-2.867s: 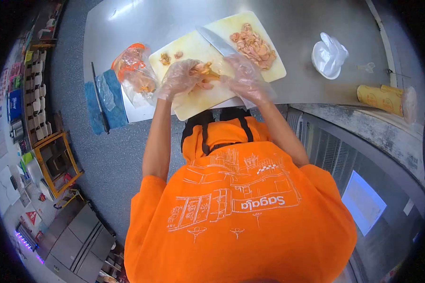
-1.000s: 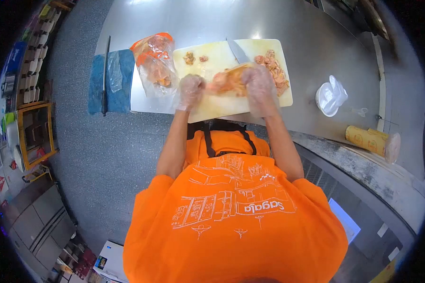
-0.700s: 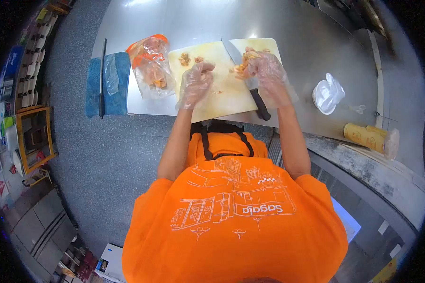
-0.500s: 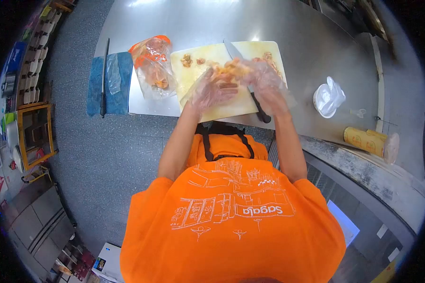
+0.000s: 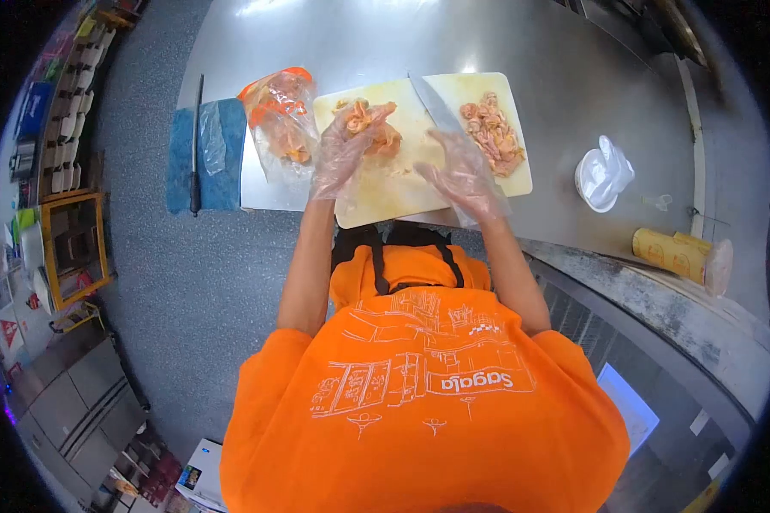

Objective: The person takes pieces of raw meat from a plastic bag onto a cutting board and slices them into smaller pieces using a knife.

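Note:
My left hand (image 5: 340, 162), in a clear plastic glove, is closed on a piece of raw chicken (image 5: 383, 137) above the left part of the white cutting board (image 5: 393, 201). My right hand (image 5: 466, 184), gloved the same way, hovers over the board's right half with thumb and fingers apart and nothing in it. Under it lies a knife (image 5: 432, 103); the blade points to the far edge and the handle is hidden by the hand. A heap of chicken pieces (image 5: 496, 141) rests at the board's right end.
Left of the board sits an orange-and-clear plastic bag (image 5: 282, 120) with meat inside. Beyond it a sharpening rod (image 5: 197, 145) lies across a blue cloth (image 5: 180, 162). To the right stand a white tub with a plastic bag (image 5: 603, 175) and a yellow film roll (image 5: 672, 252).
My hands have parted: the left moved left with the chicken, the right drew slightly back and towards the left. The heap on the right is now uncovered.

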A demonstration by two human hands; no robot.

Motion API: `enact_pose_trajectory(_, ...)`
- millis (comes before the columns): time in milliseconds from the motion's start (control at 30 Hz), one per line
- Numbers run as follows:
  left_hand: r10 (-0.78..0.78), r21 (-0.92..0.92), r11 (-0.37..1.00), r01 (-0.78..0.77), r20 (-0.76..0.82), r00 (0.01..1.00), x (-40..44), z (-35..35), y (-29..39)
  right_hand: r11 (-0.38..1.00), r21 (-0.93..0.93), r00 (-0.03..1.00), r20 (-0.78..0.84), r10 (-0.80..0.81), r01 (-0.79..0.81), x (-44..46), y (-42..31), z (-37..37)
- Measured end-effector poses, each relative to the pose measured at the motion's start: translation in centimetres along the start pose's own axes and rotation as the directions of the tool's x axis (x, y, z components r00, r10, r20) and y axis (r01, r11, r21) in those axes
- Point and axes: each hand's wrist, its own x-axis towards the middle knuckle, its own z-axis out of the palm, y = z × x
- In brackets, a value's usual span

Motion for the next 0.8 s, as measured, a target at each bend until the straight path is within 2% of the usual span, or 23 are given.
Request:
enact_pose_trajectory(67, -0.001, 0.054, 0.999, 0.002, -0.011, 1.0, -0.5, 0.7, 0.8, 0.988, 0.147, 0.997, -0.062, -0.042, 0.051, 2.9, -2.4, -1.1)
enact_pose_trajectory(167, -0.026, 0.176, 0.984, 0.026, -0.002, 1.0, -0.2, -0.5, -0.6, 0.897, 0.32, 0.948, -0.195, -0.253, 0.305, 5.6, -4.8, -1.1)
enact_pose_trajectory(200, -0.038, 0.222, 0.974, 0.036, 0.004, 0.999, 0.0, -1.1, -1.2, 0.902, 0.327, 0.958, -0.137, -0.251, 0.283, 6.3, -4.2, -0.6)
enact_pose_trajectory(267, 0.071, 0.292, 0.954, -0.066, -0.007, 0.997, -0.4, -0.2, -0.2, 0.91, 0.336, 0.968, -0.02, -0.251, 0.243, 7.6, -3.0, 0.4)
enact_pose_trajectory(367, 0.171, 0.304, 0.938, -0.167, 0.014, 0.985, -0.5, -0.9, -0.4, 0.941, 0.328, 0.988, 0.105, -0.117, 0.077, 7.8, -4.1, -0.3)
enact_pose_trajectory(400, 0.19, 0.292, 0.938, -0.189, 0.026, 0.981, -0.6, -1.3, -0.9, 0.924, 0.383, 0.984, 0.157, -0.078, 0.011, 7.7, -4.3, -0.6)
enact_pose_trajectory(467, 0.221, 0.379, 0.899, -0.218, 0.036, 0.975, -0.4, -2.0, -1.7, 0.872, 0.473, 0.964, 0.264, -0.006, -0.124, 7.6, -4.3, -1.3)
enact_pose_trajectory(567, 0.228, 0.553, 0.803, -0.219, 0.055, 0.972, -0.6, -2.4, -1.5, 0.479, 0.816, 0.933, 0.361, 0.013, -0.322, 7.0, -3.0, -0.4)
enact_pose_trajectory(600, 0.224, 0.614, 0.759, -0.216, 0.065, 0.972, -0.6, -2.5, -1.6, 0.439, 0.826, 0.922, 0.386, 0.015, -0.353, 7.0, -2.8, -0.4)
enact_pose_trajectory(667, 0.155, 0.602, 0.786, -0.141, 0.029, 0.987, -0.5, -2.1, -1.9, 0.355, 0.84, 0.901, 0.433, 0.019, -0.411, 7.0, -2.3, -0.5)
enact_pose_trajectory(700, 0.12, 0.595, 0.797, -0.105, 0.014, 0.993, -0.4, -2.2, -2.4, 0.357, 0.836, 0.9, 0.434, 0.036, -0.417, 7.0, -2.6, -0.7)
enact_pose_trajectory(800, 0.17, 0.661, 0.734, -0.159, 0.048, 0.984, 0.0, -2.6, -3.4, 0.352, 0.831, 0.898, 0.433, 0.078, -0.432, 6.5, -3.3, -1.5)
